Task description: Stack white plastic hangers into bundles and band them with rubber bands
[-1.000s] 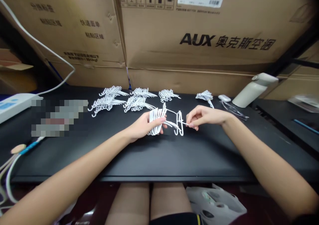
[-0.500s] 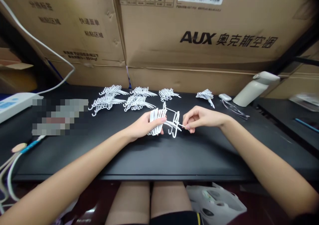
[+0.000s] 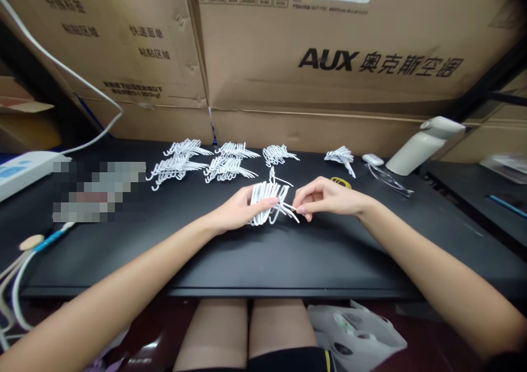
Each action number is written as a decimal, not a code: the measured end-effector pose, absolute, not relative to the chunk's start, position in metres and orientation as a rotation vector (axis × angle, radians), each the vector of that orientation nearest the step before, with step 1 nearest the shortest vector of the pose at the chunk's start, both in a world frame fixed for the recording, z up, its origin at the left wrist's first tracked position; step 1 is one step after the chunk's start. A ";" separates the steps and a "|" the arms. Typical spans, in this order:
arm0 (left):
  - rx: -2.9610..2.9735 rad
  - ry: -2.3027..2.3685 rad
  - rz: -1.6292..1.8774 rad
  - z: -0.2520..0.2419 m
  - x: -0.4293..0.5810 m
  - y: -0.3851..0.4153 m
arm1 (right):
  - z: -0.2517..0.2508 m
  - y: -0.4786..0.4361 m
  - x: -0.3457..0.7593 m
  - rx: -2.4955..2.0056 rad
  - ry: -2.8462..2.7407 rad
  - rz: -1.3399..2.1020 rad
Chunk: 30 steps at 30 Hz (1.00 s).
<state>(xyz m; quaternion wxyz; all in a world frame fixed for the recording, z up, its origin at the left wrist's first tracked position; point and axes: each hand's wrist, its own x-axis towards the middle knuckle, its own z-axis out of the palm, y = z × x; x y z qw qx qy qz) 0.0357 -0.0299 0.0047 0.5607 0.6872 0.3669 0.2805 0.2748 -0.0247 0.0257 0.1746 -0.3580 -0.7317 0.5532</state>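
Observation:
My left hand (image 3: pixel 239 210) is closed around a bundle of white wire hooks (image 3: pixel 263 199), its thumb pressed across the front of them. The hooks lie side by side, their straight ends pointing right. At those ends, the fingertips of my right hand (image 3: pixel 315 199) pinch the tip of one white hook (image 3: pixel 290 206), which lies against the bundle. Just behind the bundle, another white hook piece (image 3: pixel 272 175) sticks up; whether it is held or lies on the table cannot be made out.
Along the back of the black table (image 3: pixel 263 262) lie several groups of white hooks (image 3: pixel 233 166), with a smaller pile (image 3: pixel 340 157) farther right. Yellow rings (image 3: pixel 341 182), glasses (image 3: pixel 389 181) and a pale bottle (image 3: pixel 420 147) sit right. Large cartons (image 3: pixel 329 86) stand behind; a power strip (image 3: pixel 28 172) is left.
My right hand has moved left, bringing its hook in against the bundle in my left hand. The yellow rings behind my right hand have come into view.

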 end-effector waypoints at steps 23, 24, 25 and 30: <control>1.481 0.944 0.717 0.007 0.038 -0.029 | 0.013 -0.035 0.257 -0.934 -1.962 1.255; 1.471 0.950 0.716 0.007 0.039 -0.029 | 0.013 -0.036 0.256 -0.936 -1.964 1.253; 1.461 0.955 0.714 0.006 0.039 -0.029 | 0.013 -0.037 0.256 -0.936 -1.969 1.249; 1.414 0.954 0.724 0.003 0.037 -0.027 | 0.008 -0.042 0.249 -0.906 -2.000 1.141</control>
